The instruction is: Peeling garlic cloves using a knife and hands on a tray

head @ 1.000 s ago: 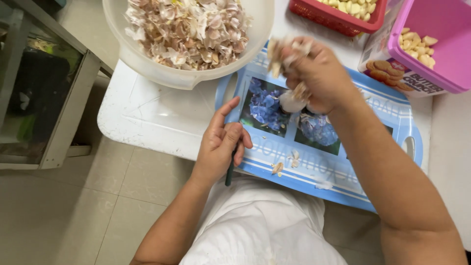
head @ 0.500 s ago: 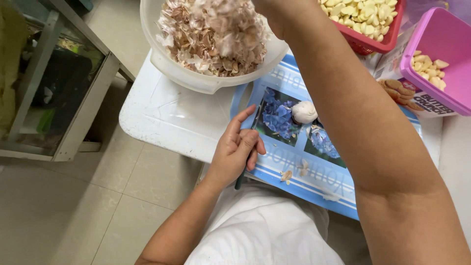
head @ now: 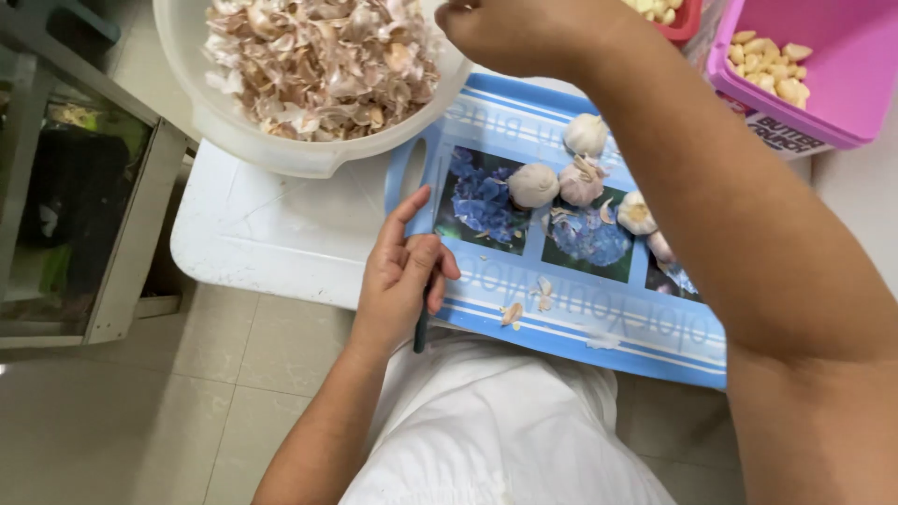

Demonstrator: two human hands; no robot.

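Reaching farther than half a second ago, the right hand (head: 524,33) now hangs over the rim of the white bowl (head: 234,126) of garlic skins; its grip cannot be told. Four garlic bulbs (head: 533,185) now show on the blue tray (head: 580,327). The left hand (head: 402,271) stays closed around a dark knife handle (head: 420,327). The pink tub (head: 823,65) of peeled cloves stands behind the forearm.

Right hand moved up to the bowl

One second ago the right hand (head: 524,33) held a garlic piece over the blue tray (head: 561,318); now it reaches above the rim of the white bowl (head: 234,131), leaving several garlic bulbs (head: 533,185) uncovered.
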